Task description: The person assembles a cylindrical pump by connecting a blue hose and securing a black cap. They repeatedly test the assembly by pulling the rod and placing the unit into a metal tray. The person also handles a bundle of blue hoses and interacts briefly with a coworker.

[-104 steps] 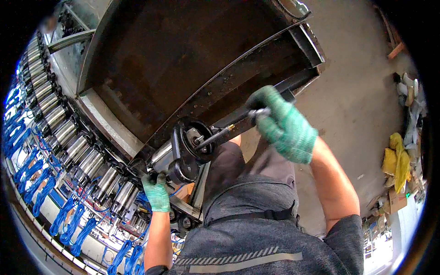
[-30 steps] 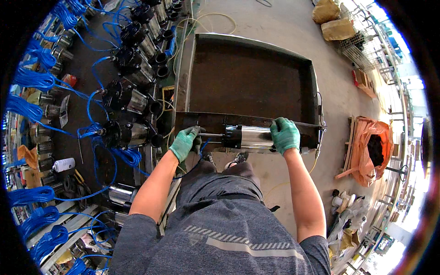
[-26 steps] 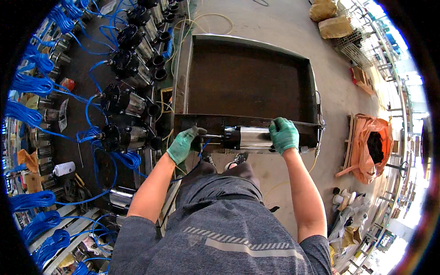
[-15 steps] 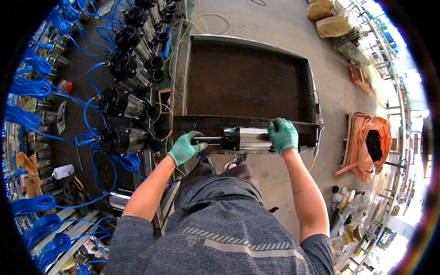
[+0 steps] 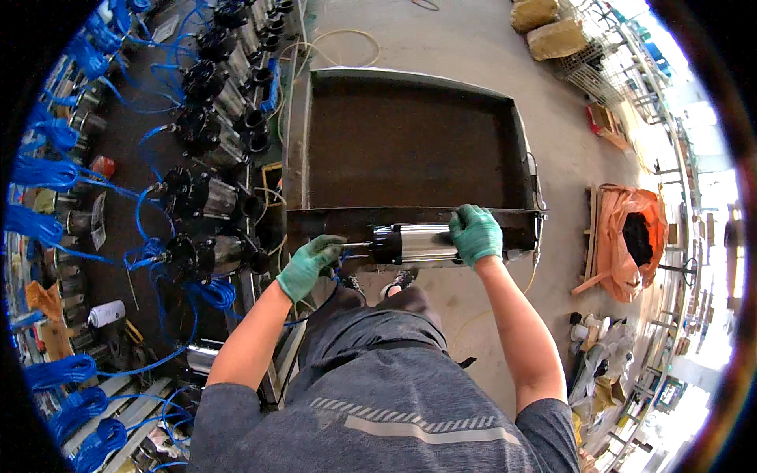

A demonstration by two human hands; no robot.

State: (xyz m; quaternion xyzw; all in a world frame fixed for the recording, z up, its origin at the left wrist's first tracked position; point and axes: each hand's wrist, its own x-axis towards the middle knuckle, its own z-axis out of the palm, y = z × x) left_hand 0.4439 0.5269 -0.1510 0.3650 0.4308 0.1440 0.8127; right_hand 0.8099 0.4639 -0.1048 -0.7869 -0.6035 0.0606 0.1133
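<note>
In front of my waist lies a shiny silver cylindrical pump body (image 5: 426, 243) with a black collar at its left end. Thin metal rods (image 5: 357, 245) stick out of that collar toward the left. My left hand (image 5: 306, 269), in a green glove, is closed at the outer ends of the rods; its fingertips partly hide them. My right hand (image 5: 477, 236), gloved alike, is wrapped over the right end of the silver body and covers that end. The pump body lies level at the near side of a dark metal tray (image 5: 410, 142).
Rows of black-and-silver pumps (image 5: 209, 193) with coiled blue cables (image 5: 43, 172) stand on the left. On the right are an orange sack (image 5: 611, 264) with dark contents and wrapped bundles (image 5: 556, 39). A pale hose (image 5: 371, 47) loops over the floor beyond the tray.
The view has shifted slightly, so the tray and pump body appear a little further left. My left hand has turned a little at the rod ends; my right hand keeps its hold.
</note>
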